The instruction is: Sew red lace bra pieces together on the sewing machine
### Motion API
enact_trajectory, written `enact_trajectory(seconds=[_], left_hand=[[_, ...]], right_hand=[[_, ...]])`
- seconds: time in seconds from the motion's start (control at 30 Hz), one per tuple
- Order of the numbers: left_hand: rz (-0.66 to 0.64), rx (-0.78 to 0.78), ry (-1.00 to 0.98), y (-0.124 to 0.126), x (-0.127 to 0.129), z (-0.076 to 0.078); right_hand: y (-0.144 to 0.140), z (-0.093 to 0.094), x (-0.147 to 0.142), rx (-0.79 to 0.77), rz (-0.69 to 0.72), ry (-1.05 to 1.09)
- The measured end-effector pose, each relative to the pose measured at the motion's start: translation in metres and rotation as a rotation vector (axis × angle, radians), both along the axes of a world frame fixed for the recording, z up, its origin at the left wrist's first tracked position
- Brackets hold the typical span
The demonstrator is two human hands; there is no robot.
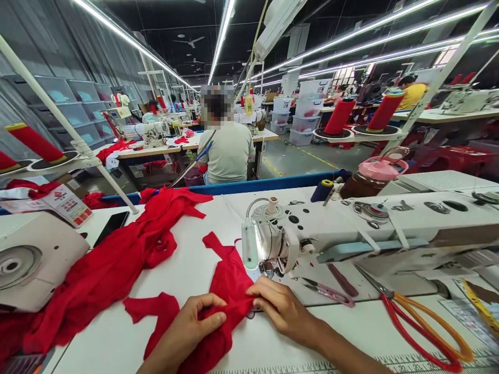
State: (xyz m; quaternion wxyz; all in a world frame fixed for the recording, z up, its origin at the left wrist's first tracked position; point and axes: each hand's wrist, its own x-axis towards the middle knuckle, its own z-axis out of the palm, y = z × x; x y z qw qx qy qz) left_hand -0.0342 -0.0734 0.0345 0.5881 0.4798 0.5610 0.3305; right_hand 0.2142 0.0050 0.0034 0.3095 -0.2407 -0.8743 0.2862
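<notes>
Under sewing machine (273, 244): both hands pinch red fabric (228, 283)

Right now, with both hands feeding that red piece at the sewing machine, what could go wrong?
1. The right hand pinches the red fabric piece right beside the presser foot; fingertips could get caught under the needle.
2. The left hand bunches the cloth, so the seam might pucker or fold.
3. The thread snips and the orange-handled scissors lie near the right forearm and could be knocked.
</notes>
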Motion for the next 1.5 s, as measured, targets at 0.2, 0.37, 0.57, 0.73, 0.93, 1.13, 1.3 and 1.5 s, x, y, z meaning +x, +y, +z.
enact_trajectory(seconds=[0.2, 0.37, 0.57, 0.73, 0.93, 1.13, 1.3, 1.5], left_hand=[[-0.017, 0.004, 0.078, -0.002, 0.0, 0.009], [-0.088, 0.613, 0.619, -0.006, 0.008, 0.021], [-0.111, 1.547, 1.332, -0.009, 0.064, -0.026], [-0.069, 1.578, 1.188, -0.008, 0.08, -0.054], [-0.182, 1.45, 0.976, 0.013, 0.055, -0.036], [-0.314, 1.423, 1.027, 0.023, 0.036, -0.051], [-0.278, 1.384, 0.916, 0.035, 0.04, -0.046], [-0.235, 1.319, 0.899, 0.04, 0.047, -0.063]], right_hand=[[-0.003, 0.007, -0.003, 0.109, -0.008, -0.035], [-0.005, 0.006, -0.015, 0.616, -0.113, -0.152], [0.013, -0.003, -0.014, 0.825, -0.029, -0.232], [0.014, -0.002, 0.009, 0.766, 0.011, -0.271], [0.0, 0.0, 0.023, 0.568, -0.045, -0.349], [-0.009, 0.002, 0.028, 0.47, -0.076, -0.335], [-0.01, 0.001, 0.031, 0.451, -0.092, -0.332], [-0.011, -0.001, 0.033, 0.497, -0.136, -0.344]])
